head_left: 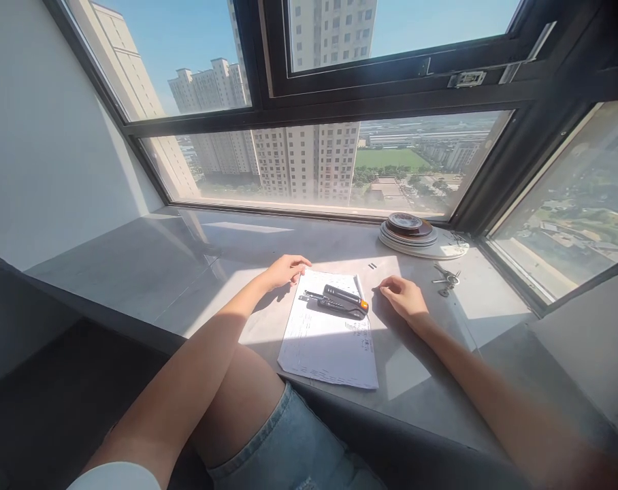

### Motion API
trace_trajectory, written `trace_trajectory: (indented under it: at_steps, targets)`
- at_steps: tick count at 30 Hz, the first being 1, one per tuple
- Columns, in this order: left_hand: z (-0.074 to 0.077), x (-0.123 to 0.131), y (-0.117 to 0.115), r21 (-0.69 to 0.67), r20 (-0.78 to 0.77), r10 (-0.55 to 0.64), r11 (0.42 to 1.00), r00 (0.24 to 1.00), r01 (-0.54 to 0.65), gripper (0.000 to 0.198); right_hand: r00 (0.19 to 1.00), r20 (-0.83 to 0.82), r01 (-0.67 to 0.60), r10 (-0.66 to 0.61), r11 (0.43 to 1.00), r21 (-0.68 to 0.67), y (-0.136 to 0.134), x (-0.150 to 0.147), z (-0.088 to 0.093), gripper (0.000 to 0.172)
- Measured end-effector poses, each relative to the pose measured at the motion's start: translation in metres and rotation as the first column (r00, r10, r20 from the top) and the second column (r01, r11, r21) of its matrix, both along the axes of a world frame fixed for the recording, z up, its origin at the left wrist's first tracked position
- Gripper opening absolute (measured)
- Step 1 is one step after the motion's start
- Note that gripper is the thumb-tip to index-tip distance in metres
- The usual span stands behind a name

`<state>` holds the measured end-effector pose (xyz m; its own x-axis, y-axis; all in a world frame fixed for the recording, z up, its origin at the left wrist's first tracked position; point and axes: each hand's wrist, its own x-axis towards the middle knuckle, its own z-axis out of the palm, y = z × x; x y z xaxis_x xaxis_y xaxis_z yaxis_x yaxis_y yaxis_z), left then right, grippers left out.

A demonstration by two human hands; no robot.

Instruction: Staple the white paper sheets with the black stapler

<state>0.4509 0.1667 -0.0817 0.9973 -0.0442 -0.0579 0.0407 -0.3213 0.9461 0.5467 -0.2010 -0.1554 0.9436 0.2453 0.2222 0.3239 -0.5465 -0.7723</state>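
A black stapler (339, 303) with an orange end lies opened out on a stack of white papers (329, 350) with writing on them. My left hand (286, 271) rests at the papers' far left corner, its fingers stretched out and apart, holding nothing. To the right of the papers, my right hand (405, 297) lies on the sill with its fingers curled and thumb and forefinger close together. Whatever may be between those fingertips is too small to make out. Two short dark staple strips (372, 266) sit just beyond the papers, between my hands.
Stacked plates (408, 235) stand at the back right of the stone sill (186, 272). A bunch of keys (446, 278) lies to the right of my right hand. Dark-framed windows (309, 116) border the back and right. The sill's front edge runs beside my leg.
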Motion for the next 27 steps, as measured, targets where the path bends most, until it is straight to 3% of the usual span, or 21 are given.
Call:
trace_trajectory:
  at_steps: [4,7,10,13,16,21,27]
  targets:
    - [-0.004,0.000,-0.004,-0.082,-0.044,0.018,0.996,0.999,-0.021,0.027,1.000,-0.017,-0.008,0.008,1.000,0.000,0.001,-0.001,0.002,0.024]
    - [-0.004,0.000,-0.004,-0.056,-0.060,0.018,0.998,0.998,-0.022,0.025,0.999,-0.038,-0.010,0.010,1.000,-0.010,0.001,-0.002,0.002,0.024]
    - [0.000,-0.001,-0.001,0.115,-0.012,0.002,0.993,1.000,-0.001,0.026,0.999,-0.041,-0.024,0.023,0.999,-0.024,0.001,-0.001,0.001,0.023]
    - [0.006,-0.001,0.001,0.330,0.079,-0.021,0.944,0.997,-0.006,0.026,0.998,-0.052,-0.041,0.039,0.999,-0.033,0.001,0.001,-0.001,0.022]
    - [0.009,-0.002,-0.002,0.414,0.155,-0.060,0.910,0.986,-0.009,0.028,0.997,-0.070,-0.042,0.040,0.999,-0.034,0.001,0.000,0.000,0.021]
    - [0.007,-0.003,-0.021,0.397,0.156,-0.172,0.912,0.973,0.098,0.038,0.997,-0.064,-0.045,0.042,0.998,-0.045,0.001,-0.003,0.005,0.021]
    - [0.009,-0.004,-0.046,0.498,0.107,-0.364,0.825,0.925,0.267,0.035,0.997,-0.040,-0.069,0.066,0.995,-0.066,0.001,-0.003,0.007,0.021]
